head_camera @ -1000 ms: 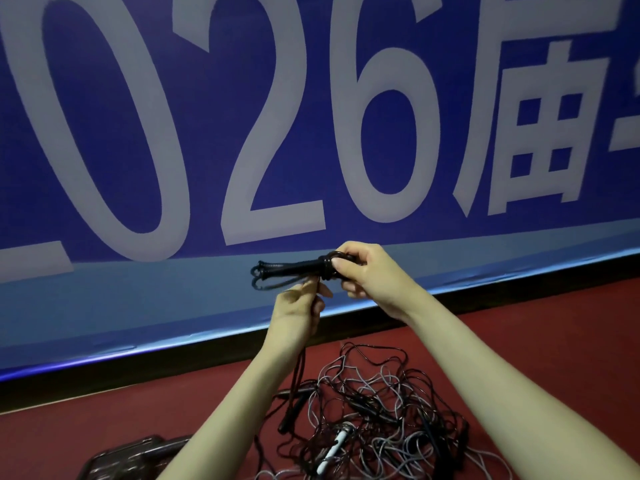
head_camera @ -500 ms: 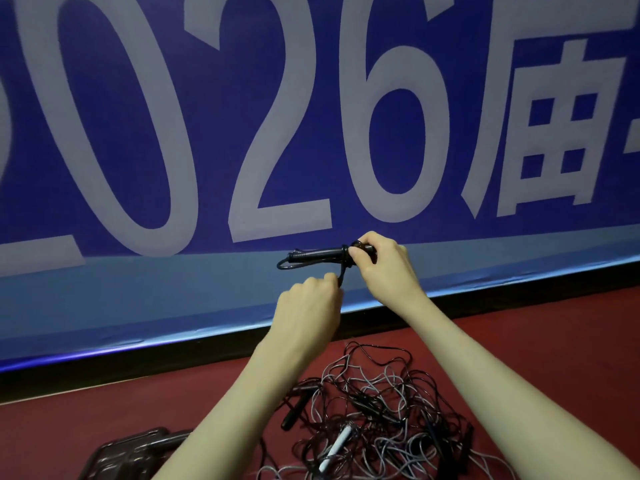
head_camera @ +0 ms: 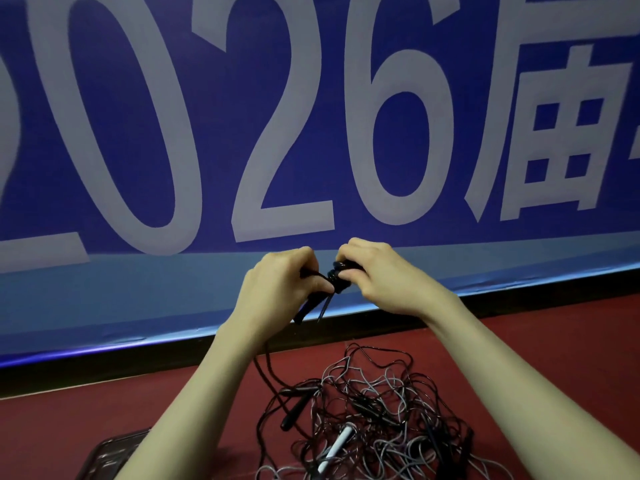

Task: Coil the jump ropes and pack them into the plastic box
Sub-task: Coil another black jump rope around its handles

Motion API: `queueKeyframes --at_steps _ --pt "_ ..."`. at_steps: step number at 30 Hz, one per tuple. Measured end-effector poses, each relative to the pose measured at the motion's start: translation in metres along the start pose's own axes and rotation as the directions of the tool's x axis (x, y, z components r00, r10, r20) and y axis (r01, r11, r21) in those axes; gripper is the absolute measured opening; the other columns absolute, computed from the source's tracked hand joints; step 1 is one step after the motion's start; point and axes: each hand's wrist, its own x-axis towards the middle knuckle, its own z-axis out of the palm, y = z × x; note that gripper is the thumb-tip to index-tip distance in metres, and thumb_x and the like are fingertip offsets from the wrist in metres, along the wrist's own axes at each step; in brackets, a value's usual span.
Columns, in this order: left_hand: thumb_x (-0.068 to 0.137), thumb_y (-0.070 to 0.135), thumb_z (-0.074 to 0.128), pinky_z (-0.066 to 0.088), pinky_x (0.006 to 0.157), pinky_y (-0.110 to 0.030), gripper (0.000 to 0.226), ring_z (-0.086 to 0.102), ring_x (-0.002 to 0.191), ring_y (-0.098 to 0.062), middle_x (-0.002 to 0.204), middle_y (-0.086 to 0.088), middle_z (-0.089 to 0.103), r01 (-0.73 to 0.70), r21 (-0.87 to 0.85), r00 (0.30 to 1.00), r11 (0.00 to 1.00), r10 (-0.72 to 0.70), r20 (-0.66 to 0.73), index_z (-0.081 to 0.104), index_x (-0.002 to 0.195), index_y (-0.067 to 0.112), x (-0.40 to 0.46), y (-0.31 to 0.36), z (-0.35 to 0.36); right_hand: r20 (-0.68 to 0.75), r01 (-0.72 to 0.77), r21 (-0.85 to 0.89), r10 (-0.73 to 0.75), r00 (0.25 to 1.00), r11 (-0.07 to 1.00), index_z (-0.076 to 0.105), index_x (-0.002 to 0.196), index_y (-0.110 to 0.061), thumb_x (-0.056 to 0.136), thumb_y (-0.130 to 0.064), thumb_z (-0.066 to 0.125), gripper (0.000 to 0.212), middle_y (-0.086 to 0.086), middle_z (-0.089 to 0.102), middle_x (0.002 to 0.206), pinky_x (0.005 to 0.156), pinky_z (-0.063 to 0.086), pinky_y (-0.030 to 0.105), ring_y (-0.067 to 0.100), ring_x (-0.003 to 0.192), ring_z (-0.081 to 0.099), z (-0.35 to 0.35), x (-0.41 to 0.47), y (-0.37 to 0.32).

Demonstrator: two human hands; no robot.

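Both hands are raised in front of the blue banner with a coiled black jump rope [head_camera: 336,276] between them. My left hand [head_camera: 277,285] grips the bundle's left part, and a handle and cord end stick out below its fingers. My right hand [head_camera: 384,275] pinches the wrapped right end. A loose black cord hangs from the bundle down to a tangled pile of black and grey jump ropes [head_camera: 367,417] on the red floor. The plastic box [head_camera: 107,455] lies at the lower left, partly hidden by my left forearm.
A blue banner [head_camera: 311,116] with large pale characters fills the background, with a black base strip [head_camera: 138,362] where it meets the red floor [head_camera: 519,341]. A white handle [head_camera: 337,445] and a black handle [head_camera: 294,410] lie in the pile.
My left hand has risen from below the bundle and closed round its left part, covering the loop that stuck out. Both hands have drawn close together.
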Motion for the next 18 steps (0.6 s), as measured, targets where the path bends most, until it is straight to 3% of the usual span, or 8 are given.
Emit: queueKeyframes --at_steps 4,8,11,12,14,16,18 --pt "0.077 0.022 0.078 0.032 0.049 -0.016 0.025 0.041 0.049 -0.005 0.053 0.011 0.051 0.075 -0.369 0.991 0.926 -0.028 0.132 0.057 0.069 0.011 -0.002 -0.011 -0.006 0.053 0.031 0.136 -0.038 0.998 0.99 0.058 0.094 -0.017 0.098 -0.015 0.054 0.006 -0.01 0.053 0.086 0.067 0.036 0.016 0.004 0.076 0.049 -0.011 -0.003 -0.001" --pt "0.085 0.006 0.066 0.036 0.055 -0.011 0.02 0.047 0.051 -0.001 0.056 0.009 0.056 0.188 -0.55 0.966 0.814 -0.053 0.251 0.055 0.068 0.006 -0.005 -0.013 -0.01 0.092 0.075 0.235 -0.099 0.991 0.969 0.062 0.096 -0.015 0.097 -0.015 0.056 0.006 -0.004 0.061 0.085 0.071 0.043 0.027 0.016 0.077 0.053 -0.019 -0.006 -0.009" --pt "0.084 0.017 0.06 0.045 0.066 -0.025 0.02 0.061 0.069 -0.018 0.077 -0.013 0.07 0.225 -0.658 0.955 0.719 -0.029 0.295 0.054 0.067 0.008 -0.007 -0.02 -0.004 0.117 0.078 0.328 -0.122 0.986 0.941 0.062 0.095 -0.013 0.097 -0.012 0.056 0.007 -0.01 0.06 0.076 0.065 0.041 0.02 0.006 0.068 0.051 -0.022 -0.008 -0.013" --pt "0.084 0.023 0.06 0.045 0.068 -0.033 0.023 0.06 0.074 -0.026 0.086 -0.024 0.069 0.242 -0.69 0.95 0.682 -0.023 0.311 0.054 0.069 0.007 -0.008 -0.023 -0.002 0.123 0.073 0.366 -0.126 0.984 0.928 0.062 0.095 -0.011 0.097 -0.011 0.055 0.007 -0.012 0.058 0.073 0.065 0.039 0.017 0.003 0.064 0.048 -0.023 -0.008 -0.013" --pt "0.081 0.044 0.064 0.042 0.065 -0.034 0.04 0.055 0.072 -0.028 0.087 -0.033 0.064 0.269 -0.712 0.942 0.648 -0.025 0.334 0.054 0.072 0.006 -0.007 -0.028 0.001 0.133 0.053 0.452 -0.127 0.983 0.891 0.061 0.096 -0.007 0.098 -0.009 0.053 0.008 -0.008 0.054 0.072 0.063 0.038 0.022 0.008 0.063 0.043 -0.024 -0.01 -0.013" --pt "0.075 0.065 0.064 0.039 0.058 -0.026 0.061 0.052 0.062 -0.02 0.07 -0.019 0.064 0.278 -0.689 0.938 0.669 -0.034 0.345 0.058 0.074 0.004 -0.007 -0.028 0.003 0.126 0.044 0.536 -0.131 0.983 0.843 0.06 0.097 -0.004 0.099 -0.007 0.052 0.009 -0.002 0.053 0.073 0.062 0.037 0.029 0.016 0.065 0.04 -0.024 -0.011 -0.013" --pt "0.091 0.058 0.048 0.036 0.051 -0.02 0.057 0.047 0.049 -0.009 0.055 0.002 0.058 0.31 -0.707 0.938 0.635 -0.087 0.334 0.062 0.077 0.005 -0.007 -0.024 0.008 0.095 0.035 0.593 -0.113 0.989 0.804 0.059 0.098 -0.001 0.099 -0.007 0.051 0.01 0.004 0.052 0.075 0.061 0.037 0.029 0.017 0.065 0.04 -0.02 -0.01 -0.013"
